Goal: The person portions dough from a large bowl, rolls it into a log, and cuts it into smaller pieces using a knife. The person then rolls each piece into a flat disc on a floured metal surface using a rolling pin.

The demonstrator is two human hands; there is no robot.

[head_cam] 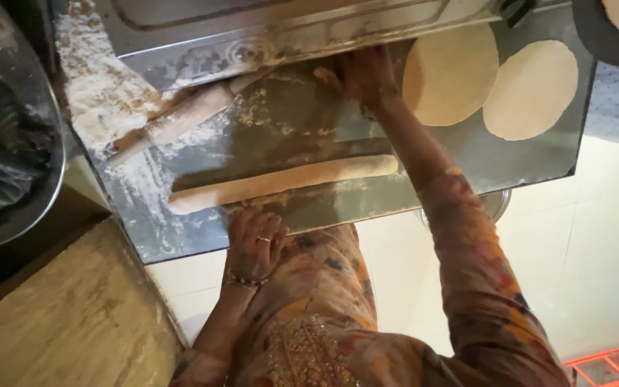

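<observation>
Looking down from above, we start at nine o'clock, where a steel bowl sits at the edge of view with something dark in it that we cannot make out. Next to it, towards eleven o'clock, a heap of loose flour lies on the steel counter, kept close, we judge, for dusting. A wooden rolling pin rests tilted just beside the flour, touched by neither hand.

At the centre a long dough roll lies across the counter, running from eight towards three o'clock. Our left hand rests at six o'clock on the near rim of the counter, just beside the roll; its grip is loose, fingers spread and flat, holding nothing, as if bracing us. Our right hand reaches far to twelve o'clock, palm down against the counter below a metal ledge; whether its grip holds anything we cannot tell, since the back of the hand hides the fingers.

At one to two o'clock two flat dough rounds lie side by side, touching, set well apart from the floury working patch. A dark pan with another round shows in the corner.
</observation>
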